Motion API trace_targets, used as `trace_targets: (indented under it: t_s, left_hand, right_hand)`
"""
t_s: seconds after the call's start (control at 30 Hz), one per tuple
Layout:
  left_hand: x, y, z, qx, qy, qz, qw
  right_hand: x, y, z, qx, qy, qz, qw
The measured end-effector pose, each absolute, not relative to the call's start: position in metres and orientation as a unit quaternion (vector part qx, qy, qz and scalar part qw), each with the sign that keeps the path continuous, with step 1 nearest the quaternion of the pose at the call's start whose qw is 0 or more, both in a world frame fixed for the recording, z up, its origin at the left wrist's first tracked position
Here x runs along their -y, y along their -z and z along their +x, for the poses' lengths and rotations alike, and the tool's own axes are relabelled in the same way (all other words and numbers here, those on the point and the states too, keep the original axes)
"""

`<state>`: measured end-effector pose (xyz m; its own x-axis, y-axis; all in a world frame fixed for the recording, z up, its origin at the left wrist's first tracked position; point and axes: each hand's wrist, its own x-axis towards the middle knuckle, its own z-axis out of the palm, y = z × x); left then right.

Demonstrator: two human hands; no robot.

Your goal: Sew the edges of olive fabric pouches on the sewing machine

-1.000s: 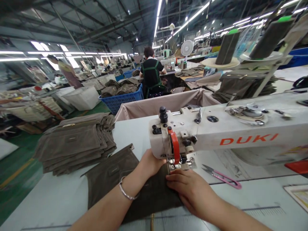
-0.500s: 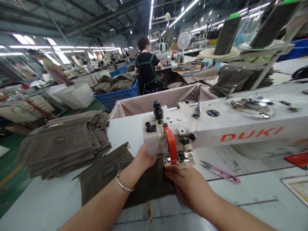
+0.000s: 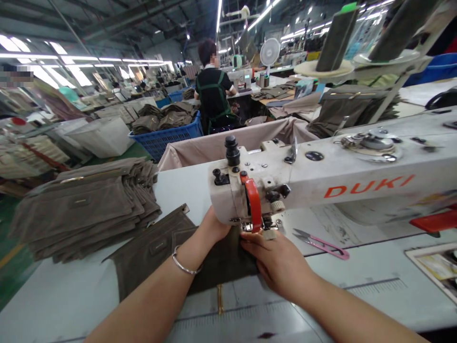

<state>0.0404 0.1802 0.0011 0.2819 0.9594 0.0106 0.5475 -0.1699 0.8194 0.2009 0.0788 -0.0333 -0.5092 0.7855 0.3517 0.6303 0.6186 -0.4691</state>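
Observation:
A dark brown fabric panel (image 3: 153, 252) lies flat on the white sewing table (image 3: 53, 295), its right edge under the head of a white DUKI sewing machine (image 3: 321, 181). My left hand (image 3: 210, 231), a silver bangle on its wrist, presses the panel just left of the needle, partly hidden behind the machine head. On the right, my right hand (image 3: 276, 259) lies flat on the cloth, fingertips at the presser foot (image 3: 262, 228). Both hands hold the fabric down against the table.
A stack of matching brown panels (image 3: 82, 209) sits at the table's left. Pink thread snips (image 3: 321, 243) lie right of the needle. Thread cones (image 3: 337, 38) stand behind the machine. A cloth-lined bin (image 3: 221, 145), a blue crate (image 3: 167, 136) and a seated person (image 3: 212, 95) lie beyond.
The panel has slid away from me under the presser foot, and both hands have followed it. The view has shifted slightly leftward and down.

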Motion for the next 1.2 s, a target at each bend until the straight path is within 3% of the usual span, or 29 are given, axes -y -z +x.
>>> trace_targets:
  t_s: [0.2, 0.9, 1.2]
  left_hand:
    - [-0.164, -0.006, 0.017, -0.487, -0.225, 0.772, 0.339]
    - [-0.177, 0.023, 0.024, -0.499, -0.249, 0.796, 0.233]
    - [-0.085, -0.003, -0.003, -0.422, -0.163, 0.881, 0.14]
  right_hand:
    - [-0.069, 0.031, 0.2, 0.859, -0.144, -0.409, 0.273]
    - [-0.076, 0.035, 0.202, 0.865, -0.132, -0.407, 0.264]
    - [-0.068, 0.029, 0.219, 0.844, -0.221, -0.394, 0.288]
